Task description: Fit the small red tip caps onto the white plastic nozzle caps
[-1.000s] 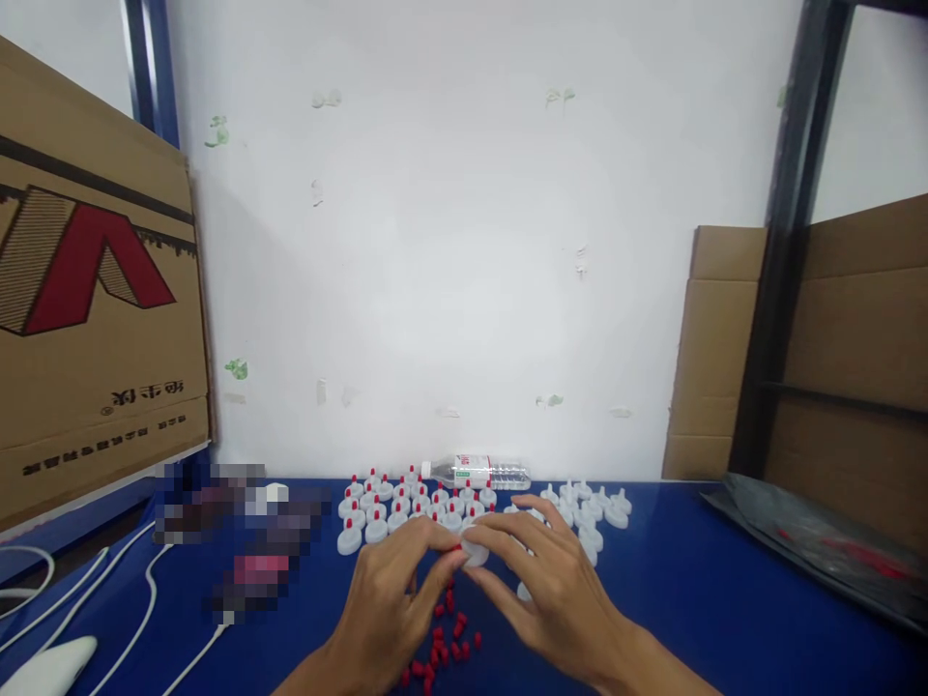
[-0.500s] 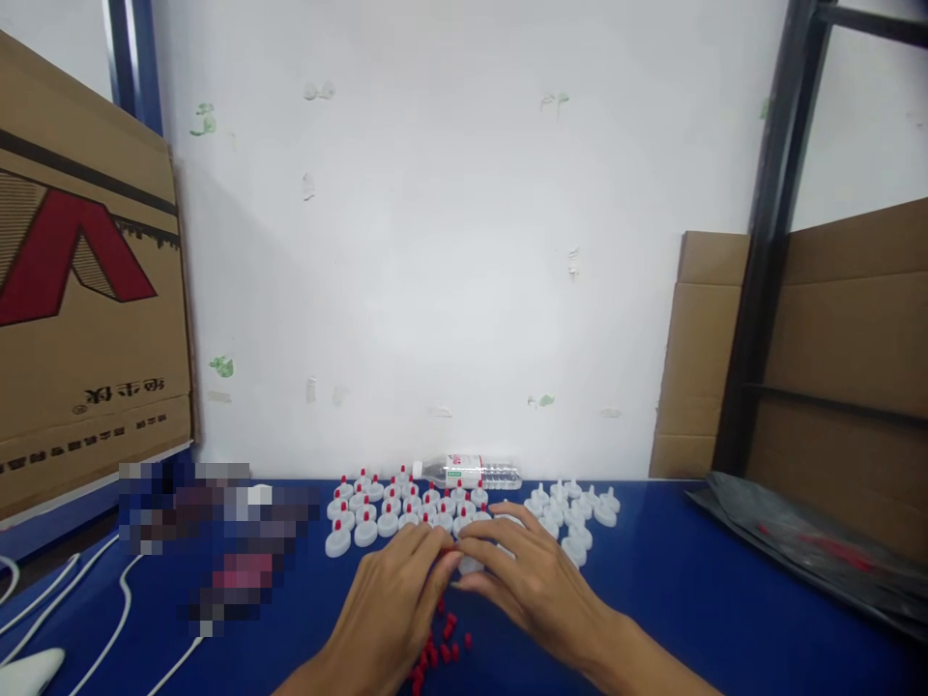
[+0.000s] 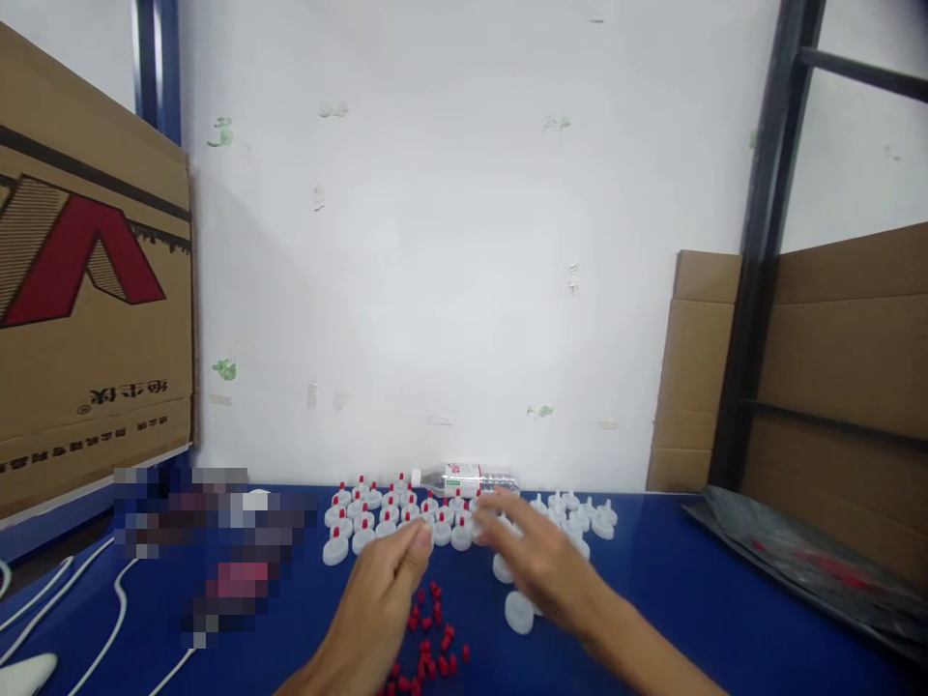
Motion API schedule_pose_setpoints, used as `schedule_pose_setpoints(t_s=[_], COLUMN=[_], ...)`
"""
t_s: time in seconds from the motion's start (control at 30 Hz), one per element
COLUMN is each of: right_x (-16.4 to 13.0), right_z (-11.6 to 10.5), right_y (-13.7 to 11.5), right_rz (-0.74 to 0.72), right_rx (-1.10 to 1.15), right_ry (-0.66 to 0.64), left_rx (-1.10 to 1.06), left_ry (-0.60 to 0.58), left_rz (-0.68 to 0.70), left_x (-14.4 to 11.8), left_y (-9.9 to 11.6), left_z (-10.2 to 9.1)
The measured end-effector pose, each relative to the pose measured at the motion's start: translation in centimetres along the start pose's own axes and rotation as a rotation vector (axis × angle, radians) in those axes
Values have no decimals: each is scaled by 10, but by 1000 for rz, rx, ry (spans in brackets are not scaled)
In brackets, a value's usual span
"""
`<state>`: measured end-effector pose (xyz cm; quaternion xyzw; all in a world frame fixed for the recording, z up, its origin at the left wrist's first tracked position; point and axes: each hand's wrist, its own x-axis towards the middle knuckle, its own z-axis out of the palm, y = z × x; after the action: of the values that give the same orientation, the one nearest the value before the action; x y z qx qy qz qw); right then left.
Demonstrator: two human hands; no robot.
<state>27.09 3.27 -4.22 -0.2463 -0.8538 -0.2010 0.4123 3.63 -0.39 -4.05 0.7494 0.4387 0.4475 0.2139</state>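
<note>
Blue tabletop (image 3: 688, 599) against a white wall, cardboard boxes (image 3: 87, 319) left and right. Capped group (image 3: 395, 510): small white round caps with raised nozzles, each topped by a red tip, packed in rows mid-table. Uncapped group (image 3: 580, 512) just right of it, same white caps, bare nozzles; two more lie loose near the right hand, one at (image 3: 519, 611). Loose red tips (image 3: 427, 643) scattered in front, between the wrists. Left hand (image 3: 381, 594) has fingers curled at the near edge of the capped group; cannot tell if it pinches anything. Right hand (image 3: 533, 556) is spread flat, blurred, over the caps, grasping nothing. Clear water bottle (image 3: 464, 478) lies on its side behind the rows.
</note>
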Motion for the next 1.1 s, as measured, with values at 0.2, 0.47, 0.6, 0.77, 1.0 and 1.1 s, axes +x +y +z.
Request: schedule_pose_setpoints(t_s=[0.2,0.47,0.6,0.77,1.0,1.1], right_x=[-19,-19,-21,-23,-18,-11], right_z=[-12,-5,3,3,-1,4], right_y=[62,59,63,69,67,72], right_rz=[496,613,638,695,728,716], right_rx=[-36,26,30,37,9,-29], right_ry=[89,24,12,-61,-199,-277], left_rx=[277,532,564,622,547,553], left_ry=[-21,-106,-152,-243,-249,-251], left_rz=[-48,51,36,-5,-33,-28], left_x=[12,15,14,16,14,13], left_y=[-14,-36,-40,-38,-51,-52], left_z=[-19,-24,-19,-15,-15,-15])
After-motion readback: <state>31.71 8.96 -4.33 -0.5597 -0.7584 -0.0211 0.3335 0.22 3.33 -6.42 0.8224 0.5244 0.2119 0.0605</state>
